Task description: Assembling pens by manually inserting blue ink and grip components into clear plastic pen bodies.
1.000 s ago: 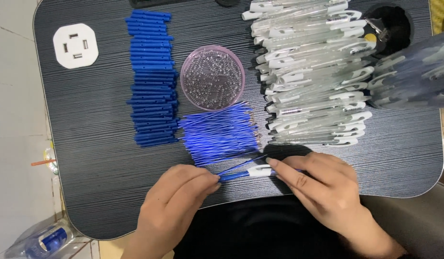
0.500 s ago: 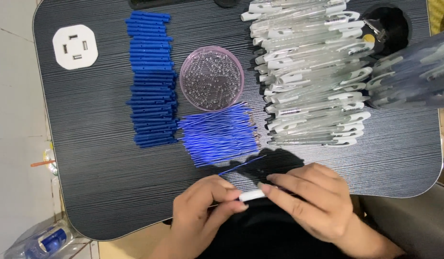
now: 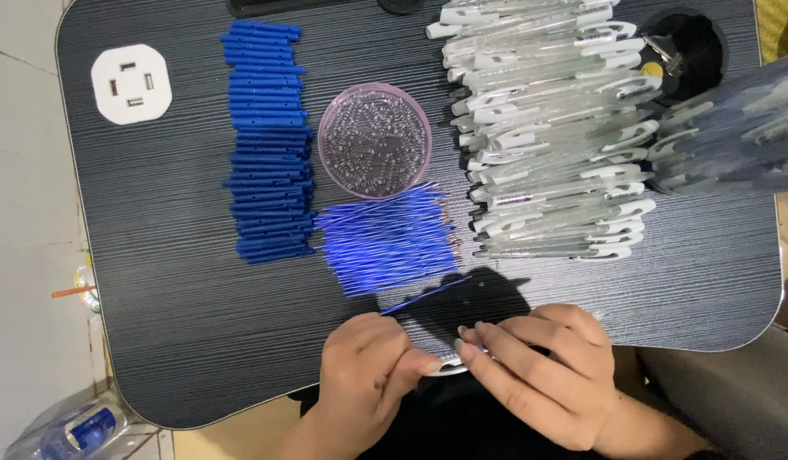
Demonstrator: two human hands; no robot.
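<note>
Table, dark, fine-striped top, rounded corners; its near edge runs just under both hands, its left edge well off from the fingers. Widest bare stretch lies left of the left fingers, toward the near-left corner; a narrower bare strip lies right of the right fingers, below the shells. Straight ahead of the fingers the top is crowded.

Shells, a big heap of clear plastic pen barrels with white clips, stacked crosswise, ahead and right of the fingers, well apart. More clear barrels further right, blurred. Black round cup beyond them at the far-right corner.

Blue caps, matte ribbed plastic sticks in a tidy column, ahead and left of the fingers. Dish, round, pinkish clear, full of tiny metal springs, straight ahead. Refills, thin glossy blue rods fanned in a loose pile, nearest thing ahead of the fingers; one stray refill lies slanted just ahead of the left fingertips, not touching as far as can be seen. White square socket at the far-left corner.

Left hand: thumb and fingers pinched together on the left end of a white-and-clear pen piece, over the table's near edge. Right hand: fingers close together, curled over the piece's right end, gripping it; most of the piece is hidden between the hands.
</note>
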